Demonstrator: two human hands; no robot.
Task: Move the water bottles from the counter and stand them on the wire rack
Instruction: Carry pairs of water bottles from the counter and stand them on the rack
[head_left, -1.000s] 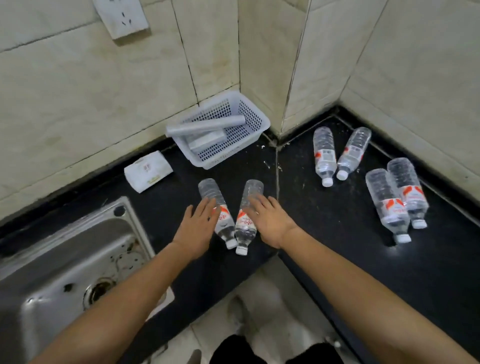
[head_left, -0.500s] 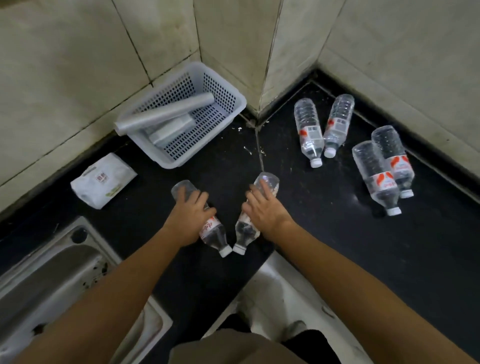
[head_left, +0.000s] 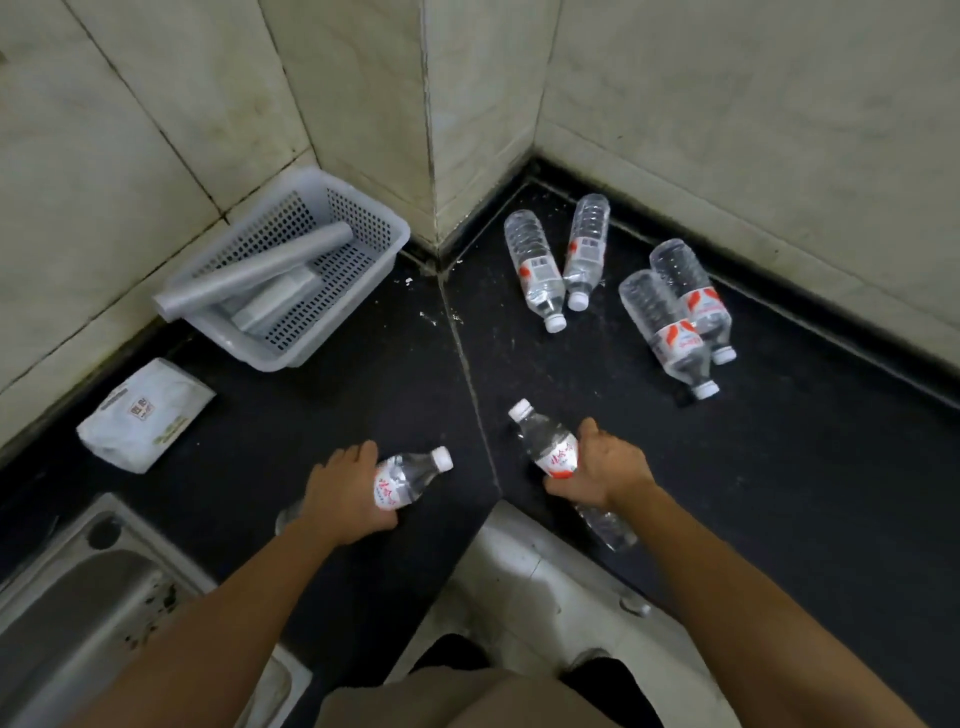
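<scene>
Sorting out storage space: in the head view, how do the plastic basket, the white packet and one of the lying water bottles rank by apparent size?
1. Plastic basket, clearly largest.
2. White packet.
3. Lying water bottle, longer but slimmer than the packet, so the two are close; the bottle also lies farther from the camera, so this order is unsure.

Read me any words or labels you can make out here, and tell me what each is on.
None can be read for certain.
Bottle in the left hand: red script on a white label, blurred.
Bottle in the right hand: the same.
White packet: small boxed mark, too blurred.
</scene>
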